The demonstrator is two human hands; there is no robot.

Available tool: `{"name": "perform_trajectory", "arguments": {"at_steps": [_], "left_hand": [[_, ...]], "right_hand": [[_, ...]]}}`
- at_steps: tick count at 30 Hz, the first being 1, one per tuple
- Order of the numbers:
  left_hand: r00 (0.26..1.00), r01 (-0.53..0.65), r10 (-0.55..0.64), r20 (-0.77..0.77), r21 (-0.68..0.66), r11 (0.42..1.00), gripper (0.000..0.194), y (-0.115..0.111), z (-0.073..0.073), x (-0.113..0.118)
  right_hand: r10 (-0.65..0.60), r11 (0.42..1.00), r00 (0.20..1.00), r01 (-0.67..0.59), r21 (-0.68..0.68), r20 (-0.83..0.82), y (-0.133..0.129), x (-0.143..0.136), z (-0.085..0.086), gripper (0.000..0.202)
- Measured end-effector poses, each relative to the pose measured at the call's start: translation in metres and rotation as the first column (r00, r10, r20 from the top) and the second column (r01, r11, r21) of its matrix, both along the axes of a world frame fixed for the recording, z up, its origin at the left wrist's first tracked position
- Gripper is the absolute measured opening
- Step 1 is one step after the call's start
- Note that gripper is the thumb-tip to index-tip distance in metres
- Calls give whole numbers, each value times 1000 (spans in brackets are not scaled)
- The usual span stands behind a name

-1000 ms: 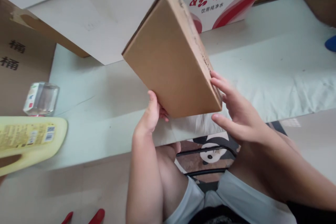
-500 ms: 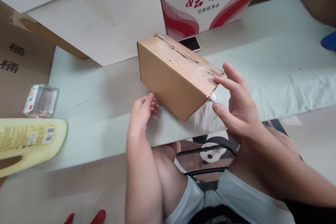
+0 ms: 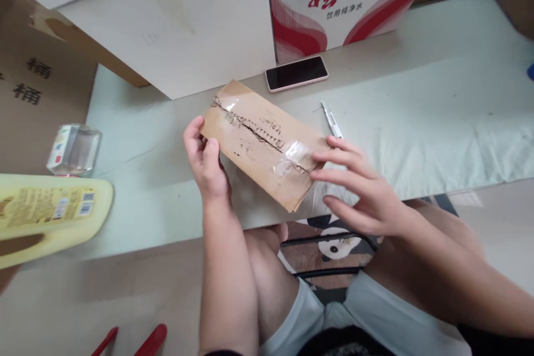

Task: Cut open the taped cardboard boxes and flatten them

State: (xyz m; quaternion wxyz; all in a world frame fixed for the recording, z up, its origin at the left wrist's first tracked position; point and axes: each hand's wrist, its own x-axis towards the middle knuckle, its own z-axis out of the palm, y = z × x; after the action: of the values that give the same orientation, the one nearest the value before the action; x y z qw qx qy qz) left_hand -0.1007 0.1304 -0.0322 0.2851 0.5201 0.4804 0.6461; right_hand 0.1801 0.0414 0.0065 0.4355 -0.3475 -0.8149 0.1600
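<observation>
A brown cardboard box (image 3: 262, 142) stands in front of me, its taped top face turned up. A torn, ragged seam runs along that face under clear shiny tape. My left hand (image 3: 211, 161) grips the box's left end, thumb on the near side and fingers around the far edge. At the right end, my right hand (image 3: 354, 186) rests its spread fingertips on the box edge, with the thumb apart from it. Just beyond the right fingers lies a white utility knife (image 3: 331, 120), partly hidden by them. Clear plastic shows under the box's right end.
A phone (image 3: 297, 73) lies behind the box, before a white-and-red water carton (image 3: 346, 5) and a large white box (image 3: 167, 33). To the left are a clear bottle (image 3: 75, 150) and a yellow bottle (image 3: 58, 217). The cloth-covered table (image 3: 417, 100) ends close to my knees.
The box has tipped so its taped top faces me, uncovering the phone and the knife. My left hand has moved up from below onto its left end. My right fingers stay at the right end.
</observation>
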Motion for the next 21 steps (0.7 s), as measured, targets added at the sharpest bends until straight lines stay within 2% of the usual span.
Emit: {"name": "perform_trajectory", "arguments": {"at_steps": [2,3,5,6,7,9,11,14,17,19,21], "left_hand": [[1000,-3,4,-15,10,1000,53,1,-2,-1],[1000,-10,10,-16,14,1000,53,2,-3,-1],[1000,-13,14,-26,18,1000,53,2,-4,-2],[999,-13,13,-36,19,1000,53,2,-5,-3],[999,-12,13,-48,20,1000,52,3,-6,-3],[998,-9,10,-67,19,1000,52,3,-7,-4],[997,-5,6,-75,19,1000,52,3,-8,-5],[996,-7,8,-86,15,1000,53,3,-10,-7],[992,-20,21,-121,6,1000,54,3,-12,-8],[992,-21,22,-127,7,1000,53,3,-12,-8],[994,-15,17,-108,17,1000,52,3,-11,-6]], "right_hand": [[-184,982,981,182,-42,-61,4,8,-1,34],[-306,950,951,301,-80,-46,7,12,-3,29],[-495,843,860,510,-174,123,15,19,-11,25],[-523,789,813,575,-217,254,20,22,-15,28],[-505,744,772,616,-257,387,23,23,-19,34],[-404,694,707,650,-310,580,30,24,-26,46],[-317,678,665,657,-329,676,33,21,-28,49],[-276,643,634,681,-351,723,34,18,-24,51],[-293,588,660,695,-415,692,36,18,-18,57],[-317,554,720,669,-496,617,37,20,-17,58],[-342,536,804,593,-601,487,38,22,-16,51]]}}
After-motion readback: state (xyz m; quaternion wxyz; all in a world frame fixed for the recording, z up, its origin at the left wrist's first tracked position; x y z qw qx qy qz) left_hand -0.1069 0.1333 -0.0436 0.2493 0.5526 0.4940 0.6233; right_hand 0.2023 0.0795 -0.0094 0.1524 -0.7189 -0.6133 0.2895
